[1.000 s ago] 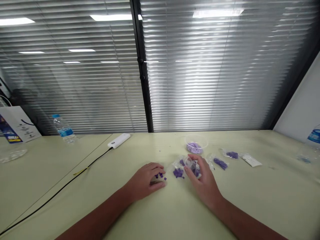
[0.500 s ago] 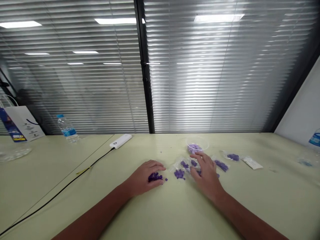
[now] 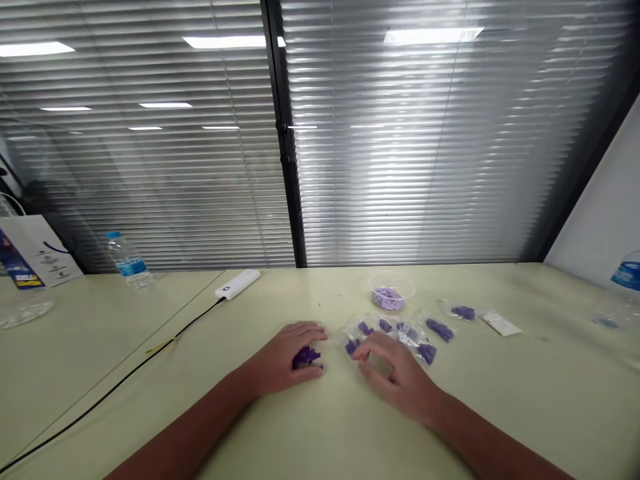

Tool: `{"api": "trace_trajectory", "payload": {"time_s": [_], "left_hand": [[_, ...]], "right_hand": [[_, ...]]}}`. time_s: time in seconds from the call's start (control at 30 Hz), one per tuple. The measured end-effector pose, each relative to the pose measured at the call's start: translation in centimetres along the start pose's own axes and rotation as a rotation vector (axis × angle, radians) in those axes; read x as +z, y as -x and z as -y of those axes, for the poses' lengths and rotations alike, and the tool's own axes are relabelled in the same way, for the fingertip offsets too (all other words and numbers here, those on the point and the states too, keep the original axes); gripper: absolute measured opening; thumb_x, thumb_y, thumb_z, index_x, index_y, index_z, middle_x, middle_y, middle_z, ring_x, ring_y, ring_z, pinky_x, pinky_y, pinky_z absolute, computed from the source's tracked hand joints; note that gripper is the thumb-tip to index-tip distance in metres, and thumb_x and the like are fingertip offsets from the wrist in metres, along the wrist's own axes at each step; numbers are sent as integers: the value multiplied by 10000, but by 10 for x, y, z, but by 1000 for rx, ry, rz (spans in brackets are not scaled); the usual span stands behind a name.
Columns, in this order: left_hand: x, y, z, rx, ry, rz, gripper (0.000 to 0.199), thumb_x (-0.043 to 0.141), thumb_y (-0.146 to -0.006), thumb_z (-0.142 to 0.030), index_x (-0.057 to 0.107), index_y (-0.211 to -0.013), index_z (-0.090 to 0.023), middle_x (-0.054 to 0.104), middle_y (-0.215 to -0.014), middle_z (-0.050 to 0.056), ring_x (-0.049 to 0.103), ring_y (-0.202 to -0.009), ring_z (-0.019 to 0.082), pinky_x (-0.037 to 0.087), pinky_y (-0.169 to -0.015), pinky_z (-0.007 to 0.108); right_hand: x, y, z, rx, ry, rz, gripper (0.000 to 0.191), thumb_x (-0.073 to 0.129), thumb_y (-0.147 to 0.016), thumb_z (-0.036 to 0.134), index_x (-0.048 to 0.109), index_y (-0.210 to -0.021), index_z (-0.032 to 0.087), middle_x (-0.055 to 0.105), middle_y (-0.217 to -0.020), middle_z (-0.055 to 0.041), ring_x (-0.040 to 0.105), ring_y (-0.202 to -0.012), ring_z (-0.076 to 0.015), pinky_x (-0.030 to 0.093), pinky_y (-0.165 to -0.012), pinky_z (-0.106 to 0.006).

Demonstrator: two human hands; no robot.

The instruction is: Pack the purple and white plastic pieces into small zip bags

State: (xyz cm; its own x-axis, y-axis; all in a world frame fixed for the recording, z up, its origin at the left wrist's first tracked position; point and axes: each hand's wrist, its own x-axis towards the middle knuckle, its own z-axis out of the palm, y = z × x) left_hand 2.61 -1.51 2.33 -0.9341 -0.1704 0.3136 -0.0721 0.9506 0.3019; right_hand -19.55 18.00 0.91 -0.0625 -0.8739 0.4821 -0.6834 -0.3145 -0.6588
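My left hand (image 3: 280,359) rests on the table, thumb and fingers apart, curved around a heap of small dark purple pieces (image 3: 306,357). Across from it, my right hand (image 3: 400,377) is curled, its thumb and index fingertips close together beside a smaller cluster of purple pieces (image 3: 351,347). Anything between those fingertips is too small to make out. Clear plastic bags with purple pieces lie just beyond the right hand; one bag (image 3: 427,353) sits by its knuckles. Farther back stands a clear round tub (image 3: 388,299) with light purple pieces.
More bagged purple pieces (image 3: 440,330) and a white packet (image 3: 501,323) lie to the right. A white device (image 3: 238,285) with a black cable (image 3: 120,383) is at the left. Behind are a water bottle (image 3: 131,263) and a paper bag (image 3: 43,252).
My right hand has moved left and toward me, off the plastic bags, and its fingers have curled together. My left hand stays around the heap. The view has shifted slightly.
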Motion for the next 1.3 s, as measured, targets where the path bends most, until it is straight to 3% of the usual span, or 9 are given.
{"api": "trace_trajectory", "payload": {"time_s": [0.07, 0.23, 0.4, 0.6, 0.8, 0.93, 1.03, 1.17, 1.3], "left_hand": [[1, 0, 0, 7, 21, 36, 536, 717, -887, -503, 602, -1360, -278, 604, -1406, 92, 531, -1322, 273, 422, -1119, 422], [6, -3, 10, -14, 55, 6, 219, 615, -977, -361, 690, -1153, -253, 699, -1152, 57, 625, -1100, 204, 477, -983, 343], [7, -3, 14, -49, 87, -6, 162, 574, -1002, -318, 713, -1017, -236, 707, -995, 30, 632, -974, 171, 496, -864, 278], [5, -2, 8, 34, 88, 14, 261, 611, -984, -375, 710, -1213, -297, 663, -1194, 62, 598, -1118, 207, 478, -979, 328], [5, -3, 16, 38, 1, 26, 142, 663, -951, -388, 783, -1014, -345, 679, -1116, 24, 620, -1033, 186, 443, -986, 338], [4, -4, 17, -3, 12, -1, 147, 658, -950, -378, 775, -909, -298, 689, -1059, 25, 622, -988, 182, 462, -920, 316], [3, -4, 14, -66, 82, -14, 173, 611, -978, -372, 746, -942, -270, 686, -1057, 31, 614, -1015, 182, 475, -900, 295], [3, -3, 15, -155, 164, -59, 220, 541, -1015, -400, 710, -1036, -261, 670, -1084, 32, 599, -1048, 182, 474, -933, 295], [3, -3, 17, -193, 157, -97, 265, 483, -1038, -414, 695, -1032, -255, 665, -1065, 25, 591, -1032, 183, 457, -945, 310]], "right_hand": [[3, 3, 7, -3, -51, 108, 148, 558, -937, 237, 700, -895, 233, 667, -784, -9, 613, -731, -169, 467, -707, -294], [11, 8, 13, 12, -104, 200, 238, 540, -938, 253, 664, -739, 211, 567, -618, 25, 499, -570, -119, 366, -575, -246], [10, 6, 7, 59, -140, 162, 240, 535, -934, 265, 666, -742, 202, 525, -603, 32, 443, -543, -107, 322, -534, -238], [12, 5, 1, 56, -132, 130, 229, 526, -915, 203, 664, -732, 190, 504, -594, 41, 428, -537, -95, 320, -544, -234], [18, 7, -8, 20, -123, 108, 190, 558, -898, 174, 667, -742, 176, 516, -586, 44, 455, -531, -88, 340, -545, -228], [14, 2, -12, -36, -35, 7, 202, 556, -911, 180, 679, -750, 185, 579, -623, 22, 517, -578, -111, 382, -599, -247], [-10, -7, -28, -41, 77, -184, 232, 533, -957, 250, 696, -803, 195, 632, -702, -10, 564, -658, -146, 412, -651, -276], [-73, -7, -83, 53, 335, -568, 277, 475, -997, 357, 694, -949, 194, 670, -900, -72, 600, -854, -214, 465, -803, -347], [-134, 21, -154, 233, 746, -513, 346, 490, -947, 432, 688, -1128, 214, 675, -1140, -108, 580, -1128, -301, 396, -1020, -477]]}}
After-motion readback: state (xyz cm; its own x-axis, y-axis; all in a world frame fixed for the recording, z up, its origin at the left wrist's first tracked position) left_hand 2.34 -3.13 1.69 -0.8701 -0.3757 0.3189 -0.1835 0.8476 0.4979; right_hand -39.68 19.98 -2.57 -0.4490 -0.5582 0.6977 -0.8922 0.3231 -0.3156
